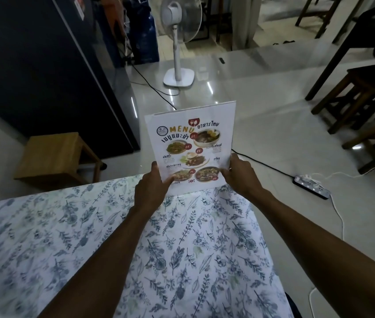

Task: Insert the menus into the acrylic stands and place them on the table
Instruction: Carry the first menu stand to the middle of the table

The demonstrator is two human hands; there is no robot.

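Note:
A white menu sheet (191, 143) with food photos and the word MENU stands upright inside a clear acrylic stand, whose base (182, 191) rests on the far edge of the floral tablecloth (90, 237). My left hand (152, 187) grips the stand's lower left edge, thumb on the front. My right hand (239, 173) holds the lower right edge, fingers wrapped behind it. Both forearms stretch forward across the table.
Behind the table are a wooden stool (55, 157), a dark refrigerator (44, 65) and a white standing fan (178, 42). A power strip (311, 183) with cables lies on the glossy floor at right. Dark wooden stools (365, 106) stand at far right.

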